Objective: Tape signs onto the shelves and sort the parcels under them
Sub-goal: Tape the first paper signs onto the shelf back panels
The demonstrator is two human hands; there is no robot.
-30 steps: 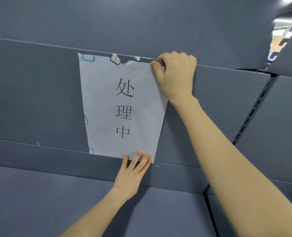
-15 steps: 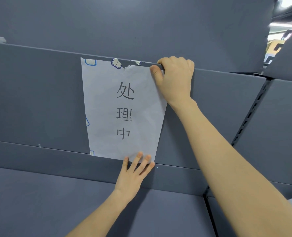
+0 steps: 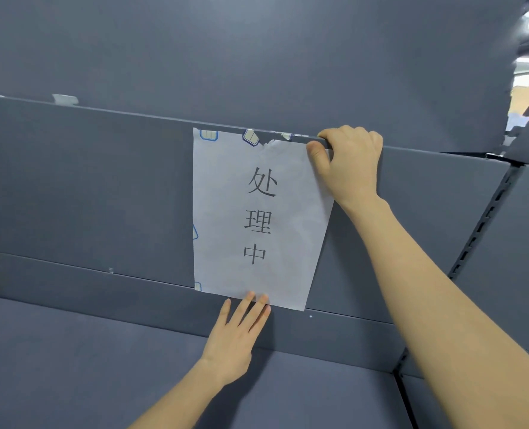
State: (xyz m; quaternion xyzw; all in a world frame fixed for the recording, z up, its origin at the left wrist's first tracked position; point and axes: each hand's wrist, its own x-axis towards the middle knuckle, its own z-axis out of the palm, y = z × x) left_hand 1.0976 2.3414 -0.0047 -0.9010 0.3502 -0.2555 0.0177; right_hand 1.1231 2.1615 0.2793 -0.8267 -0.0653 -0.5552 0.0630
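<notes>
A white paper sign with three black characters hangs flat against the dark grey back panel of the shelf. Its top edge is torn near the middle, and blue-edged tape pieces hold it along the top lip. My right hand grips that lip at the sign's upper right corner, thumb pressing on the paper. My left hand lies flat with fingers spread, its fingertips on the sign's bottom edge. No parcels are in view.
A grey shelf board runs below the sign. A slotted metal upright divides this bay from the one on the right. A scrap of old tape sticks to the upper lip at the left.
The view has shifted so the sign sits lower and further right. My left hand has slid a little to the left along the bottom edge. My right hand keeps its grip.
</notes>
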